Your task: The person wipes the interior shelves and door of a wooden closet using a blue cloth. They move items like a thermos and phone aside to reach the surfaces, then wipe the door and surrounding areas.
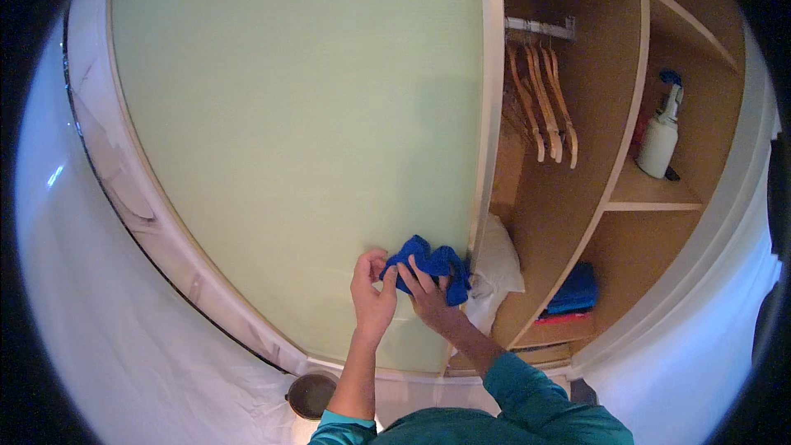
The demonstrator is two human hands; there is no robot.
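A bunched blue cloth [454, 259] is held up in front of the pale green sliding panel [296, 136], near the panel's right edge. My right hand [431, 303] grips it from below, fingers spread over its folds. At the cloth's left end, my left hand [374, 296] has its thumb against the fabric and its fingers curled beside it. Part of that left grip is hidden by the fingers.
Right of the panel's frame [488, 105] is an open wardrobe with wooden hangers [544, 105] and a white pillow [500, 253]. Its side shelves hold a white spray bottle [658, 145] and folded blue cloths [575, 290]. A round dark bin [311, 395] stands at lower left, beside white sheeting [154, 334].
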